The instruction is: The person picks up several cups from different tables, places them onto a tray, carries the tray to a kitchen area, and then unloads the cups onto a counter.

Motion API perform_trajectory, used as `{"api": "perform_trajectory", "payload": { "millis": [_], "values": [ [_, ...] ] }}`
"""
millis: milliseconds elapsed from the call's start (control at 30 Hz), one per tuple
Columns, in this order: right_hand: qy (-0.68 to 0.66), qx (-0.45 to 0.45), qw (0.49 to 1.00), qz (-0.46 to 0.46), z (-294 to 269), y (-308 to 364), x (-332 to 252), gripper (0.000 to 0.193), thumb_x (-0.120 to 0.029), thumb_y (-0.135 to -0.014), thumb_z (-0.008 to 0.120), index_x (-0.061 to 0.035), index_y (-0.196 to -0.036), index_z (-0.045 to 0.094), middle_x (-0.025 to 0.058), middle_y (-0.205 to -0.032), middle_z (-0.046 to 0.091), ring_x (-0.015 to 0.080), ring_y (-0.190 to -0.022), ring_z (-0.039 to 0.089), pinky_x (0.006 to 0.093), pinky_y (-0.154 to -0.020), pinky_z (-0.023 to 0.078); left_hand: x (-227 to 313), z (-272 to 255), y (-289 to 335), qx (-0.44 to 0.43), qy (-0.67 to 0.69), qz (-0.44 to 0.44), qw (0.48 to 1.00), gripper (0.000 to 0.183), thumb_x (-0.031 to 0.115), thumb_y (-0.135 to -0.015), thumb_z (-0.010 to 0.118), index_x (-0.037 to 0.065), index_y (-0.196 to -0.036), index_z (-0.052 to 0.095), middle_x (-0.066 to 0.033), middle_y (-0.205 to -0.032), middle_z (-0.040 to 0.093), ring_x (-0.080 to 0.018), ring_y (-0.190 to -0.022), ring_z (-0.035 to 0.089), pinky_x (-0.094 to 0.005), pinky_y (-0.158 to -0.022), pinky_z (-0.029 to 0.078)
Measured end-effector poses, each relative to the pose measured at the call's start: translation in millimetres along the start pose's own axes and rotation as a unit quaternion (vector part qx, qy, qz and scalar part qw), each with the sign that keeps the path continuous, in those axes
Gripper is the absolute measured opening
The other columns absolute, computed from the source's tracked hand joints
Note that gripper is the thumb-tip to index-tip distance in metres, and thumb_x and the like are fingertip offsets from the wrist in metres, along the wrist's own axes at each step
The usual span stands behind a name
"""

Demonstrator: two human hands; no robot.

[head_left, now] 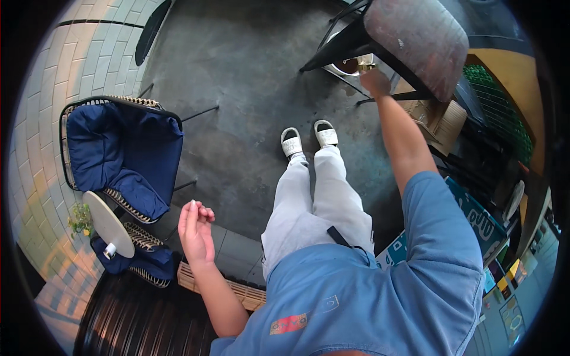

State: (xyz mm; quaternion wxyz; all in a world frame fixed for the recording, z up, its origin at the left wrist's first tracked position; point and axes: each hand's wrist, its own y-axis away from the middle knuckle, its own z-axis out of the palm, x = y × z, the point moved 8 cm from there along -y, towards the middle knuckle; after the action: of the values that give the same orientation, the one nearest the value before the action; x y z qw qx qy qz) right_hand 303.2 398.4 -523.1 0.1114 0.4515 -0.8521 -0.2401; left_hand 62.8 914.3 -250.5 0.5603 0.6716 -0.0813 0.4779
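Observation:
My right arm stretches far forward to the right, and my right hand (375, 82) is closed at the rim of a round white-edged vessel (336, 43) with something brown inside. A small gold and pale thing shows at the fingertips, too small to name. Both sit beneath a dark metal chair (415, 41) with a worn, reddish-grey seat, whose legs partly cover the vessel. Held up at my left side, my left hand (197, 234) is empty, palm turned inward and fingers loosely bent. It is nearest to a woven armchair with navy cushions (148, 148).
A round side table (110, 222) carries a small white cup (110, 250) beside yellow flowers (80, 219). Cardboard (442, 127) lies right of the metal chair. Grey floor (237, 65) stretches ahead of my white slides (291, 142). A pale brick wall (65, 77) stands left.

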Motion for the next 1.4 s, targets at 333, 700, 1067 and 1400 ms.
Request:
{"api": "perform_trajectory", "payload": {
  "millis": [333,700,1067,1400],
  "values": [
    [0.226,-0.098,0.958,-0.145,31.0,-55.9,-33.2,0.034,-0.015,-0.089,0.047,-0.0083,-0.118,0.062,0.0135,-0.128,0.057,0.03,-0.116,0.057,0.0444,-0.09,0.05,-35.3,16.1,19.9,0.057,0.001,-0.041,0.998,0.016,0.021,-0.096,0.052,0.005,-0.096,0.054,-0.0023,-0.08,0.05,-0.0158,-0.079,0.05,-0.0278,-0.073,0.04],
    [0.248,0.009,0.946,-0.207,108.6,-162.1,17.1,0.033,-0.022,-0.092,0.047,-0.0045,-0.117,0.061,0.0196,-0.123,0.057,0.0297,-0.111,0.059,0.0402,-0.088,0.05,-59.4,24.4,26.7,0.082,0.028,-0.071,0.994,0.013,0.016,-0.096,0.052,0.003,-0.095,0.055,-0.0034,-0.078,0.053,-0.0144,-0.075,0.053,-0.0269,-0.07,0.044],
    [-0.42,-0.037,0.904,0.076,33.4,30.1,20.6,0.055,-0.046,-0.09,0.053,0.0052,-0.107,0.058,0.0175,-0.081,0.065,0.0268,-0.058,0.066,0.0373,-0.053,0.054,-22.0,49.3,12.0,-0.023,0.004,-0.041,0.999,0.014,0.018,-0.096,0.053,0.004,-0.097,0.056,-0.0024,-0.081,0.054,-0.0145,-0.077,0.054,-0.0279,-0.072,0.044],
    [-0.517,-0.142,0.841,-0.073,-82.4,257.2,46.5,0.034,-0.032,-0.094,0.056,0.001,-0.087,0.06,0.006,-0.065,0.06,0.0122,-0.056,0.06,0.0279,-0.048,0.049,70.1,132.6,-17.5,-0.208,-0.054,0.063,0.975,0.01,0.016,-0.095,0.055,0.006,-0.096,0.059,-0.0003,-0.083,0.058,-0.0105,-0.075,0.055,-0.0253,-0.07,0.045]
  ]
}}
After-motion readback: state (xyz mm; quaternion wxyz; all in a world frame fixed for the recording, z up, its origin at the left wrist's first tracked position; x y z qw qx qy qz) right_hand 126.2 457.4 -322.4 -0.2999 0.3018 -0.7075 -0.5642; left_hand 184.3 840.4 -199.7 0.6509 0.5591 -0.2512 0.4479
